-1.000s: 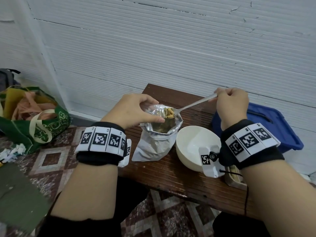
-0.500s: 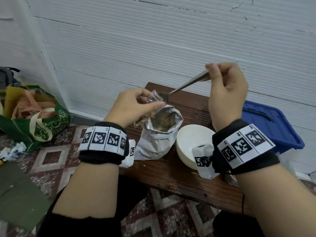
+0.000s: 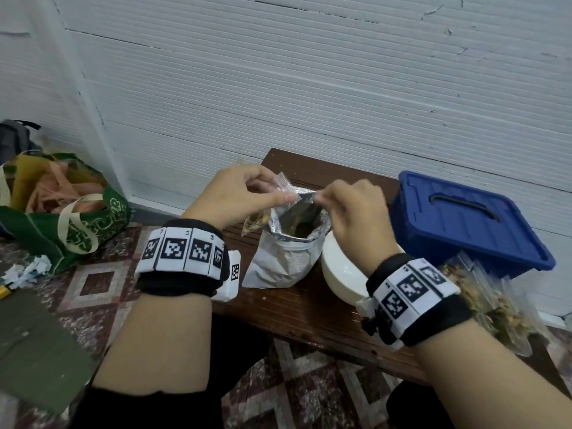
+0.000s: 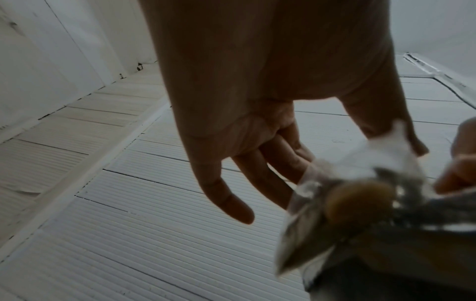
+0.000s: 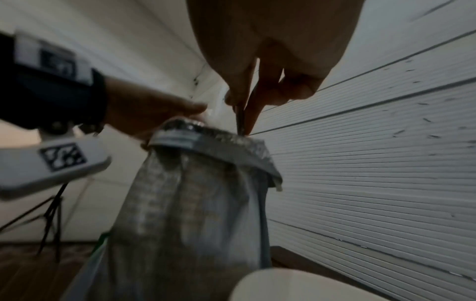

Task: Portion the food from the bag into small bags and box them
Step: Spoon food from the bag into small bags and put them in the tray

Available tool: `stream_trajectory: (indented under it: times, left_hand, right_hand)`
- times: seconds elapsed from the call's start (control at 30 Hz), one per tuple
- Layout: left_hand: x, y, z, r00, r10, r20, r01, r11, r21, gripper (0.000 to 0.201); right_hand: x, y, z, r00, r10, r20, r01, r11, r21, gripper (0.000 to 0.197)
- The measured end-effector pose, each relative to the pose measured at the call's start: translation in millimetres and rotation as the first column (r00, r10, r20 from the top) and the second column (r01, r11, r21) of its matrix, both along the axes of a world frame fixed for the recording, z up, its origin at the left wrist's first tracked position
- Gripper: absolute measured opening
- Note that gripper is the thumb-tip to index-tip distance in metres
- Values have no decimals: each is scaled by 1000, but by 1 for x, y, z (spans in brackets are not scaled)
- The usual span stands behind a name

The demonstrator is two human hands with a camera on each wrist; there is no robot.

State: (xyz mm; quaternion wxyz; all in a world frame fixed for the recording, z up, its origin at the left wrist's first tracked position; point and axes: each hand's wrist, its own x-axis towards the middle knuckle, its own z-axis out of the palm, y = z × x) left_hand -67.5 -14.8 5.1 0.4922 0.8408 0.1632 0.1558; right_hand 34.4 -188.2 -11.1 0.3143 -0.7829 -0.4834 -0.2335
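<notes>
A silver foil food bag (image 3: 283,261) stands open on the brown wooden bench (image 3: 309,314). My left hand (image 3: 274,196) pinches the mouth of a small clear bag (image 3: 255,222), which holds some brown food and hangs just left of the foil bag's rim. In the left wrist view the small bag (image 4: 347,203) is blurred, with the lower fingers hanging loose. My right hand (image 3: 325,200) is over the foil bag's mouth. In the right wrist view its fingers pinch a thin metal spoon handle (image 5: 240,119) that goes down into the foil bag (image 5: 206,193). The spoon's bowl is hidden.
An empty white bowl (image 3: 340,274) sits right of the foil bag, under my right wrist. A closed blue plastic box (image 3: 464,221) stands at the right. Filled small bags (image 3: 492,305) lie near its front. A green shopping bag (image 3: 74,224) sits on the tiled floor, left.
The right hand tipped the loaded spoon into the small bag, then came down from its raised position and put the spoon back into the foil bag. The left hand kept holding the small bag.
</notes>
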Motion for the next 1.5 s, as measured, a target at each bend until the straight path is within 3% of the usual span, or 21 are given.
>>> stream_trajectory:
  times: [0.1,0.23,0.37,0.47,0.6,0.77,0.93,1.13,1.5]
  left_hand:
    - [0,0,0,1000,-17,-26,17,1000,17,57]
    - [0,-2,1,999,-19,-36,20,999,34,49]
    - [-1,-4,3,999,-20,-46,22,999,34,52]
    - [-1,-3,3,999,-4,-39,5,1000,16,59]
    - [0,-2,3,999,36,9,-36,999,9,52]
    - [0,-1,4,998,54,25,-55,998,14,50]
    - [-2,-2,6,1000,24,4,-24,999,36,60]
    - [1,-4,6,999,5,-34,-2,996,84,41]
    - [13,-14,2,998,-35,-61,45,984,172,49]
  right_hand:
    - [-5,4,-12,999,16,39,-11,994,-108,23]
    - [-3,5,-16,974,-2,-228,0,1000,-10,18]
    - [-3,3,-5,856,-81,-511,159,981,112,21]
    - [3,-2,4,755,-122,-645,311,932,188,22]
    - [15,-9,8,665,-185,-723,474,853,217,20]
    - [22,-16,16,620,-212,-755,552,802,228,19]
    - [28,-23,26,620,-189,-761,588,755,291,21]
    - [40,-30,44,660,-177,-730,606,699,379,16]
    - [34,-8,51,713,-200,-672,502,814,291,17]
